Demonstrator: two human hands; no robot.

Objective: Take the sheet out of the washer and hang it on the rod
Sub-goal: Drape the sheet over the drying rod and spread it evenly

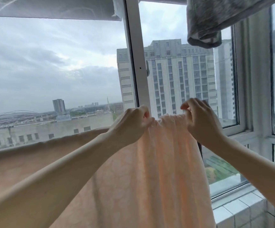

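A: Head view. Where is the sheet held?

B: The sheet (163, 162), peach in colour, is held up before the window frame (137, 66). Its top hem is gathered into folds between the two hands, and the rest hangs straight down below them.

A: And the fingers?

B: The left hand (131, 124) is closed on the hem, with the cloth pinched under its curled fingers (145, 113). The right hand (202, 124) grips it as well, hooked over the bunched edge from above.

A: Which way does the long axis lie?

B: Left to right. From the left hand the upper edge runs off leftward in a nearly level line behind the forearm. Beyond the right hand almost nothing of the sheet is seen, so the bulk lies on the left hand's side.

A: Is the rod seen?

B: Not plainly. A grey cloth (204, 25) and a white patterned cloth (51, 9) are hung overhead, and their support is cut off at the top of the view. Whether the level edge is already laid over a rod cannot be told.

A: What is the coming move judged to turn on?

B: On the gathered stretch being drawn out sideways along that same line, probably rightward, where the right hand is nearer.
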